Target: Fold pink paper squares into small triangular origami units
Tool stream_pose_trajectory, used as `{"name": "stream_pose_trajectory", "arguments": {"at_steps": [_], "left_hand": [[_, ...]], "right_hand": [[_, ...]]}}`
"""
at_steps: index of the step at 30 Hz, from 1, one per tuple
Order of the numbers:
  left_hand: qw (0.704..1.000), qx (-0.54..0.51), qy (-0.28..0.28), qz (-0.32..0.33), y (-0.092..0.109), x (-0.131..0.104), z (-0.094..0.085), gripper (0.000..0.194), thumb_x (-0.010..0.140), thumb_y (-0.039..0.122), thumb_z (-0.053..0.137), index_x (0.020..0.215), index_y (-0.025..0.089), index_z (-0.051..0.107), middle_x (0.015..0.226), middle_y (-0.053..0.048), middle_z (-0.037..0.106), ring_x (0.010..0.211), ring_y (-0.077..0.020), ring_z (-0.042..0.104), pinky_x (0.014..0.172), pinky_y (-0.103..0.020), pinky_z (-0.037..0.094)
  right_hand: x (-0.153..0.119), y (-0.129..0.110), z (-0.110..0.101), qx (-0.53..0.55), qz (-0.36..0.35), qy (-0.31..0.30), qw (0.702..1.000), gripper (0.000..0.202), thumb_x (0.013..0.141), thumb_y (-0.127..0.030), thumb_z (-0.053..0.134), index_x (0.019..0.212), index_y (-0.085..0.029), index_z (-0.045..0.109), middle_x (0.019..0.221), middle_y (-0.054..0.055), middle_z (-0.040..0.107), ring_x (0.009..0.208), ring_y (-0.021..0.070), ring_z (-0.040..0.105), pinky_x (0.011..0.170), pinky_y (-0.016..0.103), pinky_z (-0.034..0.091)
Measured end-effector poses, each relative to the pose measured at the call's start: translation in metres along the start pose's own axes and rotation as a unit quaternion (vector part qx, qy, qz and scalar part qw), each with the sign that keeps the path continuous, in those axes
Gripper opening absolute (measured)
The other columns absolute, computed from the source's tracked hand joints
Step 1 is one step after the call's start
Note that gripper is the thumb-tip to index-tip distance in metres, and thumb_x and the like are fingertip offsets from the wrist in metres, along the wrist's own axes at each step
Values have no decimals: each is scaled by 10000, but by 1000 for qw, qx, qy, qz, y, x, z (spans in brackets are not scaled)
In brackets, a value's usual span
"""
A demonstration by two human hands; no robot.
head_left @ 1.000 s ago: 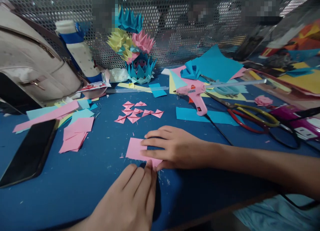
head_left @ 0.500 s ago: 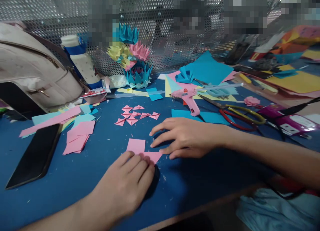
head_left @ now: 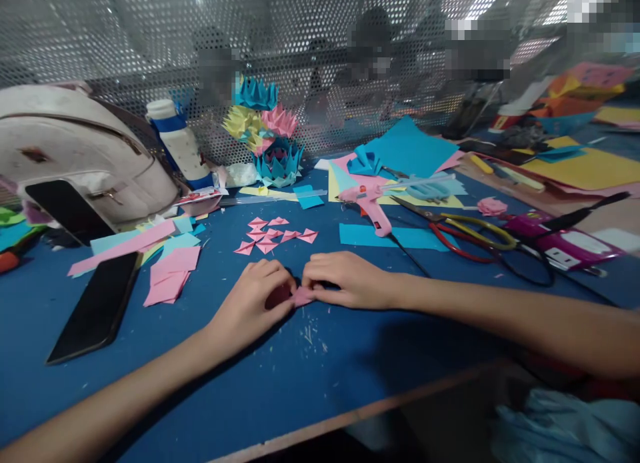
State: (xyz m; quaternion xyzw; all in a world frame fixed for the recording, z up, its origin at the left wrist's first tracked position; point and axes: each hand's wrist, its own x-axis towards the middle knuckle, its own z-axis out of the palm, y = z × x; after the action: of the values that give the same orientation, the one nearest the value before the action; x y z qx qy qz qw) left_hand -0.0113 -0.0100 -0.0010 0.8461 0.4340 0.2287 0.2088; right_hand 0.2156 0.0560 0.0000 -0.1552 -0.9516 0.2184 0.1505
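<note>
Blue is the table (head_left: 200,396) under both your forearms; its bare part nearest to you probably serves as a flat surface for pressing paper. Beyond your left hand (head_left: 257,289), to its left, the pale backpack (head_left: 65,136) sits well back, so it seems not to disturb your elbow. Straight ahead of your hands, the paper flowers (head_left: 245,124) stand far enough that a knuckle would hardly touch them. Right of and beyond your right hand (head_left: 347,279) lie the scissors (head_left: 470,233), handles toward your arm, which looks convenient for grasping. Left of your left hand, the dark phone (head_left: 95,309) lies flat. Just beyond your right hand rests the glue gun (head_left: 369,207), grip toward you, nozzle pointing away from your fingers, perhaps for safety. Between the phone and your left hand, the pink squares (head_left: 173,276) are piled, presumably for easy reach. The folded pieces (head_left: 267,235) are grouped just past your fingertips, maybe not to mix with the squares. Smallest is the pink paper (head_left: 303,297), between your hands: each one pinches it from its own side, likely to control it evenly. Your fingers hide its exact fold.
</note>
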Motion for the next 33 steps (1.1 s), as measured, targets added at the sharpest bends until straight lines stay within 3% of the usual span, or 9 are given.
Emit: {"name": "stream_pose_trajectory", "arguments": {"at_steps": [3, 8, 13, 18, 23, 27, 30, 33], "left_hand": [[1000, -8, 10, -19, 1, 0, 2, 167, 907, 300, 704, 889, 192, 577, 926, -1, 602, 866, -192, 528, 804, -342, 333], [996, -55, 28, -57, 3, 0, 2, 151, 855, 260, 718, 807, 189, 595, 961, -7, 651, 918, -201, 579, 864, -364, 356], [984, -133, 33, -116, 5, 0, 0, 189, 965, 308, 538, 818, 191, 559, 733, 23, 638, 659, -135, 604, 640, -252, 446], [981, -135, 16, -138, 15, -2, -1, 97, 925, 294, 585, 896, 202, 580, 656, 55, 610, 601, -128, 559, 590, -235, 400], [990, -70, 27, -116, 17, -4, -1, 76, 891, 196, 591, 837, 224, 638, 799, 40, 667, 772, -167, 546, 781, -324, 346], [995, -42, 30, -90, 7, -3, 0, 92, 902, 189, 616, 827, 229, 651, 835, 45, 683, 805, -174, 556, 811, -345, 312], [997, -30, 30, -68, 3, -6, 0, 86, 930, 197, 630, 864, 243, 662, 854, 45, 690, 826, -177, 562, 815, -348, 305], [999, -7, 34, 15, 4, -11, 0, 129, 1002, 186, 562, 978, 255, 668, 963, 35, 711, 944, -176, 583, 878, -356, 312]], "right_hand": [[-1, -2, 1, 37, 44, 17, 998, 102, 944, -198, 540, 899, -167, 626, 816, 10, 619, 748, 128, 531, 657, 233, 343], [-3, -5, -4, 141, 94, 41, 985, 68, 879, -164, 545, 838, -155, 599, 720, -29, 570, 620, 88, 446, 580, 211, 314], [-4, -8, -4, 153, 91, 39, 983, 176, 855, -191, 557, 686, -159, 518, 638, -55, 430, 590, 76, 387, 566, 216, 290], [-5, -8, -2, 127, 88, 53, 987, 126, 853, -165, 557, 727, -160, 552, 695, -21, 512, 676, 104, 469, 619, 218, 335], [-6, -6, 0, 91, 75, 48, 992, 83, 848, -133, 574, 772, -165, 574, 732, -4, 584, 730, 125, 501, 643, 229, 342], [-6, -2, 0, 21, 32, 31, 999, 102, 890, -165, 595, 788, -168, 585, 726, -2, 605, 729, 139, 478, 645, 253, 333], [-6, 1, -2, 0, -19, 27, 999, 101, 958, -226, 575, 910, -166, 641, 857, 31, 664, 804, 154, 519, 717, 270, 387], [-6, 4, -5, -9, -92, 20, 995, 157, 1002, -200, 509, 1038, -164, 658, 1020, 61, 698, 940, 164, 562, 848, 292, 425]]}}
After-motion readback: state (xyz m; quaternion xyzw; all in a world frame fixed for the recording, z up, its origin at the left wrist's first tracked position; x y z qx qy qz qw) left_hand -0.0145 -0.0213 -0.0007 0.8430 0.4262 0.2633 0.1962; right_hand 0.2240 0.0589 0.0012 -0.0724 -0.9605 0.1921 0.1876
